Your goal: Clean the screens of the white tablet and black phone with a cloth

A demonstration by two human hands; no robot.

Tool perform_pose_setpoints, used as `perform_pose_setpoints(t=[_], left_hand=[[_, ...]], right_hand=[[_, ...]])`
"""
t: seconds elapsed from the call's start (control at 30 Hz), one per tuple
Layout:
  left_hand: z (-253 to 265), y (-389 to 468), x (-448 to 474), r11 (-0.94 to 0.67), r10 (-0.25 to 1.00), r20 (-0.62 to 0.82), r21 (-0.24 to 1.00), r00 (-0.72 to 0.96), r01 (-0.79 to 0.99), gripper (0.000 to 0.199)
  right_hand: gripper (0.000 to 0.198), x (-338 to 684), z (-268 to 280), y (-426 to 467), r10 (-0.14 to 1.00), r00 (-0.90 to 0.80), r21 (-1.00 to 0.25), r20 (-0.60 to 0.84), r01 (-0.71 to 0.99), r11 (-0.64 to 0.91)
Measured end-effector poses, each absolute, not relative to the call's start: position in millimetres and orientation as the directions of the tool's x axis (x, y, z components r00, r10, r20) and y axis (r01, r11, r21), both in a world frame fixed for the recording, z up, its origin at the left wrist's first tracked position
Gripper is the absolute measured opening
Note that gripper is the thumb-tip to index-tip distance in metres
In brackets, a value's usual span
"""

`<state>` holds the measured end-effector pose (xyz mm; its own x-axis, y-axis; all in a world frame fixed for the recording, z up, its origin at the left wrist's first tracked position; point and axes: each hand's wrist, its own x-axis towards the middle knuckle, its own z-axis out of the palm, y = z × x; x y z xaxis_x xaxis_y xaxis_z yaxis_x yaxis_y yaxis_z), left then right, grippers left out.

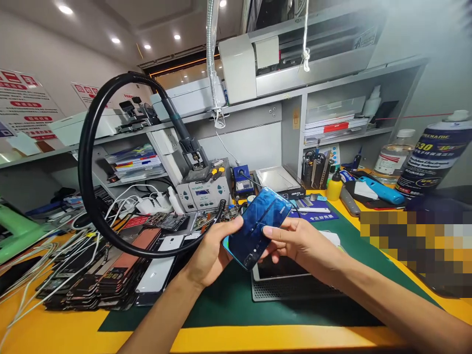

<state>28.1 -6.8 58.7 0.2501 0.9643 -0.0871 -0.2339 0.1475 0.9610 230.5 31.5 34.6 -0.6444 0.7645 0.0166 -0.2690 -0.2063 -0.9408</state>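
Left hand (214, 247): half curled, nowhere near spread; the phone's left edge is gripped, thumb laid at the edge, fingers mostly hidden underneath.
Right hand (303, 241): half closed too; the phone's right side is grasped, thumb set on the glossy back, other fingers bent in beneath.
Blue phone (254, 228): held up between both hands, tilted, back facing the viewer, lenses at the near end.
Tablet (282, 268): partly covered by the phone and right hand, dark screen up, rested on a grey perforated pad (291, 292).
Green mat (224, 307): spread under that lot, on the yellow tabletop (236, 340).
Pile of phone parts (114, 278): stacked left of the left hand, beside a white panel (160, 265).
Black hose (84, 162): looped above the pile.
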Motion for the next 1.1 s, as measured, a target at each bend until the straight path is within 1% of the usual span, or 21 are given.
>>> perform_pose_setpoints(t=[0.1, 0.23, 0.3, 0.4, 0.53, 0.6, 0.7, 0.77, 0.83, 0.9, 1.1], left_hand=[[59.2, -11.3, 26.0, 0.086, 0.972, -0.045, 0.982, 0.232, -0.170, 0.031], [61.3, -17.9, 26.8, 0.067, 0.978, -0.038, 0.989, 0.204, -0.135, 0.031], [62.6, -19.4, 26.5, 0.066, 0.983, -0.040, 0.988, 0.178, -0.143, 0.031], [63.2, -16.6, 22.3, 0.036, 0.995, -0.019, 0.984, 0.095, -0.177, 0.029], [59.5, -8.5, 17.8, -0.054, 0.996, 0.032, 0.961, -0.084, -0.272, 0.024], [55.7, -7.4, 22.0, -0.105, 0.987, 0.054, 0.929, -0.151, -0.354, 0.022], [48.0, -10.7, 36.4, -0.150, 0.987, 0.102, 0.875, -0.128, -0.460, 0.028], [43.2, -13.7, 46.6, -0.162, 0.986, 0.129, 0.880, -0.105, -0.446, 0.038], [40.1, -15.6, 53.6, -0.184, 0.981, 0.140, 0.897, -0.136, -0.402, 0.044], [39.0, -16.3, 56.4, -0.206, 0.973, 0.146, 0.900, -0.179, -0.384, 0.047], [36.3, -20.0, 54.0, -0.281, 0.951, 0.206, 0.885, -0.230, -0.371, 0.054]], right_hand=[[0.034, 231.1, 36.9, 33.5, 0.780, -0.625, -0.929, 0.028, -0.303, -0.210], [0.032, 235.5, 38.9, 35.7, 0.757, -0.652, -0.927, 0.041, -0.308, -0.215], [0.029, 239.3, 40.6, 37.4, 0.773, -0.633, -0.923, 0.048, -0.323, -0.207], [0.026, 244.8, 44.0, 40.3, 0.813, -0.580, -0.911, 0.053, -0.362, -0.199], [0.027, 244.5, 44.6, 38.8, 0.812, -0.581, -0.940, 0.054, -0.304, -0.155], [0.028, 239.7, 42.1, 35.3, 0.820, -0.569, -0.939, 0.057, -0.309, -0.149], [0.030, 230.8, 37.6, 29.2, 0.838, -0.542, -0.919, 0.064, -0.358, -0.161], [0.030, 226.9, 35.8, 25.9, 0.827, -0.557, -0.909, 0.070, -0.377, -0.176], [0.028, 225.9, 35.7, 23.5, 0.808, -0.585, -0.905, 0.078, -0.382, -0.189], [0.026, 226.9, 36.7, 21.8, 0.794, -0.602, -0.903, 0.084, -0.383, -0.195], [0.024, 229.4, 39.8, 18.3, 0.844, -0.527, -0.901, 0.099, -0.408, -0.149]])
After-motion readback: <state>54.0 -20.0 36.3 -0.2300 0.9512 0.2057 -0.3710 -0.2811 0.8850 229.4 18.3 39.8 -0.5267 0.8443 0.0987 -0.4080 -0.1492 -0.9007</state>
